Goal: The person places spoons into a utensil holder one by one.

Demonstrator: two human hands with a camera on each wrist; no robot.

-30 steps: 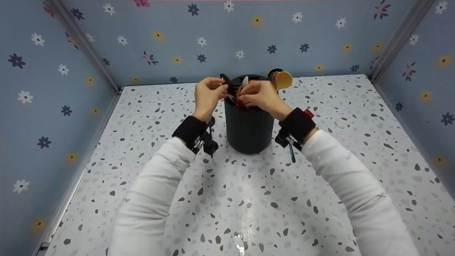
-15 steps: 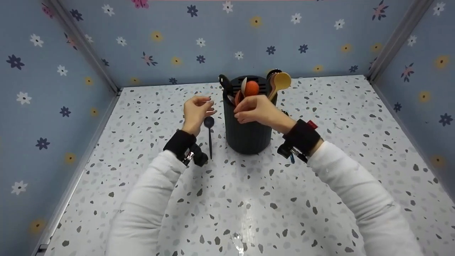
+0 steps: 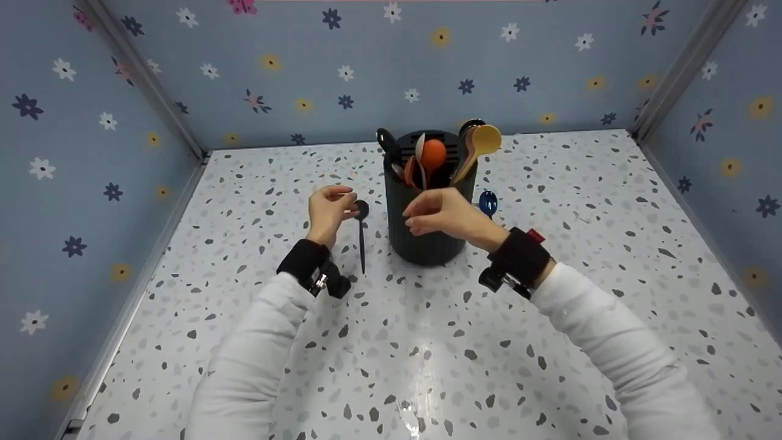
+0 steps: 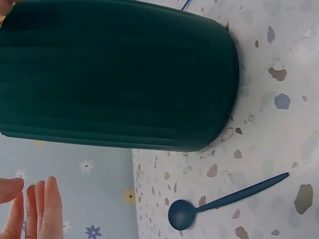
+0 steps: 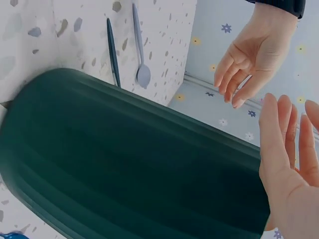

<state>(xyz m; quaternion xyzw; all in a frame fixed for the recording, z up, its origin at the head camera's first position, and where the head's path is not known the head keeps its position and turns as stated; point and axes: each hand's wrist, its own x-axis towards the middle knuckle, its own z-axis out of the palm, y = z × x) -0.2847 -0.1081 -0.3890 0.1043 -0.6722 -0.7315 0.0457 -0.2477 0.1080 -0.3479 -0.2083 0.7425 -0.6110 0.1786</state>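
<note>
A dark ribbed utensil holder stands upright at the back centre, with several spoons sticking out of its top. Among these are an orange spoon, a yellow spoon and a black spoon. My left hand is left of the holder, loosely bent and holding nothing. Its fingertips are near the head of a dark spoon lying on the table. In front of the holder is my right hand, fingers relaxed, with nothing in them. The right wrist view shows my right fingers spread apart.
A shiny blue spoon lies right of the holder, its handle hidden behind my right wrist. In the right wrist view a grey-blue spoon and a dark stick lie on the speckled table. Flowered walls enclose the back and sides.
Both hands have come away from the spoons at the holder's top and moved down toward me, the left also outward. The orange spoon and the blue spoon's head are now uncovered.
</note>
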